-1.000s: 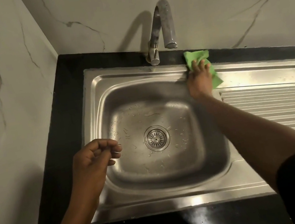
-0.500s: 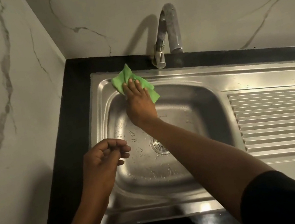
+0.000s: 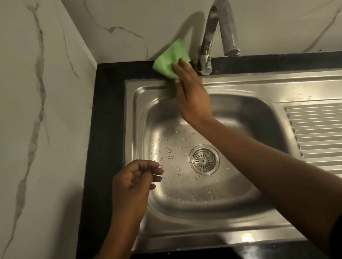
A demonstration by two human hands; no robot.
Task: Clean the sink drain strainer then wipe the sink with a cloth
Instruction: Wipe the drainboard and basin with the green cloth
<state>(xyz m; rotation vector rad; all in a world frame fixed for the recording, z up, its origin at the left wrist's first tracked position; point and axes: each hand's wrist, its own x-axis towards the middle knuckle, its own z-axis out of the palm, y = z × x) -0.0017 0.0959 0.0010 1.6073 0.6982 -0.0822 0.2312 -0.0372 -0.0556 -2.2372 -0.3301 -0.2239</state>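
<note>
The steel sink (image 3: 260, 216) has a wet basin with water drops around the round drain strainer (image 3: 204, 159), which sits in its hole. My right hand (image 3: 192, 95) presses a green cloth (image 3: 170, 61) flat against the sink's back rim, just left of the tap's base. Part of the cloth sticks up over the black counter toward the wall. My left hand (image 3: 133, 187) hovers over the basin's left edge with its fingers curled in and nothing visible in them.
A curved steel tap (image 3: 219, 29) rises at the back of the sink, right beside the cloth. A ribbed draining board (image 3: 335, 134) lies to the right. Black counter (image 3: 103, 164) frames the sink; marble walls stand at left and back.
My right hand has slid the cloth from the back-right rim to the back-left corner, then back right and up onto the rim by the tap. The left hand has stayed put.
</note>
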